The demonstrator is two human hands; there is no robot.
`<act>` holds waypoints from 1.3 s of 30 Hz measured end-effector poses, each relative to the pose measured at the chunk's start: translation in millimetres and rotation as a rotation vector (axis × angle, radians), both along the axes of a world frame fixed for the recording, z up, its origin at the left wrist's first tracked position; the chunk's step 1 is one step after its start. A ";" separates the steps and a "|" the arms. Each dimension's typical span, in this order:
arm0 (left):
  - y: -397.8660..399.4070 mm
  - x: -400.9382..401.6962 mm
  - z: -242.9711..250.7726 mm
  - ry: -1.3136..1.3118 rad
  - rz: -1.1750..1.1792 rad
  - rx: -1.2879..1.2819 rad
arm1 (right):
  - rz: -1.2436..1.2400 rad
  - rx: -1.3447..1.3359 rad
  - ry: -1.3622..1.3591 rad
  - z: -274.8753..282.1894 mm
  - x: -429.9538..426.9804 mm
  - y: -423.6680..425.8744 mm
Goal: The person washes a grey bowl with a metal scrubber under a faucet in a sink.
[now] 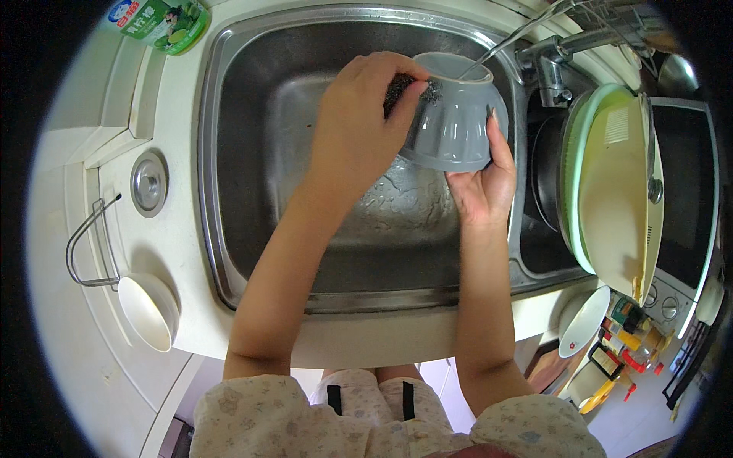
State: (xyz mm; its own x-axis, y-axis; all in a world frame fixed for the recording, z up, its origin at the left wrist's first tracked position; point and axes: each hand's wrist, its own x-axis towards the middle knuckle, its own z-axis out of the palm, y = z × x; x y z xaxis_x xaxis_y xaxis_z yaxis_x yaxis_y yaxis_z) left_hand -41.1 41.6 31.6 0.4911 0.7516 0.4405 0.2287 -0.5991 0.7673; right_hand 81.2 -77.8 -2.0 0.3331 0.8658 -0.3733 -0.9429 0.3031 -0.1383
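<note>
My right hand (487, 180) grips a grey ribbed bowl (452, 123), held upside down over the steel sink basin (275, 229). Its fingers lie along the bowl's right side, with the palm below the rim. Pinched in my left hand (366, 109) is a dark steel wool scrubber (401, 89), which touches the bowl's left side near the foot. A stream of water (515, 35) falls onto the upturned base of the bowl. Drops and wet streaks mark the basin floor under the hands.
Right of the sink stand the faucet (552, 74), a green basin (578, 189), a cream basin (613, 183) and a white bowl (584, 322). On the left counter are a sink strainer (149, 184), a white bowl (148, 312), a wire rack (86, 252) and a green container (166, 26).
</note>
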 end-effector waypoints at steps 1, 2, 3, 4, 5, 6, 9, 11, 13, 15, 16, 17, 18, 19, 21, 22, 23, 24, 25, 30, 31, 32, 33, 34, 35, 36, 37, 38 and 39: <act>-0.6 2.4 2.7 0.006 -0.035 0.113 | 0.003 0.003 -0.001 1.4 -0.2 0.5; -1.8 6.4 3.8 0.004 -0.032 0.115 | 0.005 -0.020 -0.016 2.7 -0.3 0.3; -2.5 8.7 4.2 -0.030 -0.032 0.123 | 0.004 -0.043 -0.025 3.6 -3.4 1.3; -3.7 11.5 4.6 -0.065 -0.032 0.130 | 0.004 -0.041 -0.021 5.4 -6.4 3.2; -5.7 15.4 5.4 -0.061 -0.033 0.132 | 0.002 -0.078 -0.027 8.3 -9.7 5.8; -9.0 21.4 6.0 -0.051 -0.037 0.176 | 0.000 -0.119 -0.038 10.6 -10.8 6.6; -11.1 24.0 4.0 -0.055 -0.035 0.184 | 0.006 -0.134 -0.064 11.9 -12.0 6.7; -10.9 22.0 1.3 -0.069 -0.027 0.148 | 0.017 -0.143 -0.067 11.9 -13.4 5.7; -11.2 18.9 -1.2 -0.067 0.001 0.163 | 0.030 -0.152 -0.071 10.0 -14.4 5.5; -9.4 15.2 0.0 -0.049 -0.014 0.134 | 0.038 -0.151 -0.026 6.9 -16.5 6.6; -8.3 12.9 1.5 -0.031 -0.028 0.105 | 0.046 -0.157 -0.015 8.0 -17.9 8.0; -7.8 10.7 4.6 -0.030 -0.029 0.106 | 0.045 -0.157 -0.014 8.1 -18.8 8.3; -7.6 8.8 9.0 -0.024 -0.053 0.003 | 0.043 -0.166 -0.009 8.3 -19.2 8.2; -6.8 7.0 11.1 -0.017 -0.078 -0.100 | 0.040 -0.175 -0.005 8.4 -19.3 8.1; 3.3 1.5 6.8 0.014 -0.120 -0.085 | 0.052 -0.154 -0.010 8.7 -16.5 6.4; 8.3 -1.3 5.8 0.045 -0.161 -0.070 | 0.065 -0.132 -0.016 9.1 -15.7 6.0; 11.4 -3.7 5.9 0.046 -0.161 -0.068 | 0.064 -0.130 -0.015 10.0 -15.8 6.5; 13.5 -4.9 5.3 0.044 -0.209 -0.150 | 0.064 -0.125 -0.018 10.6 -15.2 6.4; 14.7 -4.6 5.1 0.042 -0.257 -0.232 | 0.063 -0.119 -0.021 10.7 -14.5 6.1; 12.3 6.5 9.3 0.168 -0.223 -0.192 | 0.041 -0.185 -0.067 9.1 -15.6 7.6; 10.1 9.5 8.6 0.218 -0.187 -0.172 | 0.032 -0.208 -0.092 8.5 -15.3 7.4; 9.4 10.6 7.0 0.217 -0.188 -0.174 | 0.031 -0.210 -0.093 7.0 -13.8 6.8; 9.6 12.1 5.7 0.203 -0.196 -0.175 | 0.027 -0.217 -0.081 5.3 -11.1 6.3; 10.3 13.4 4.8 0.188 -0.204 -0.177 | 0.024 -0.223 -0.069 3.7 -8.9 5.4; 12.2 13.6 4.1 0.188 -0.203 -0.177 | 0.024 -0.223 -0.069 2.3 -7.4 4.2; 15.2 13.2 3.1 0.191 -0.244 -0.115 | 0.029 -0.168 -0.023 1.2 -5.7 2.6; 18.3 12.2 2.2 0.194 -0.283 -0.052 | 0.033 -0.112 0.023 0.8 -4.5 1.5; 22.4 9.6 2.1 0.194 -0.284 -0.053 | 0.032 -0.113 0.024 1.4 -3.7 0.7; 28.4 5.1 3.5 0.164 -0.360 -0.094 | 0.035 -0.082 0.050 2.2 -3.9 1.1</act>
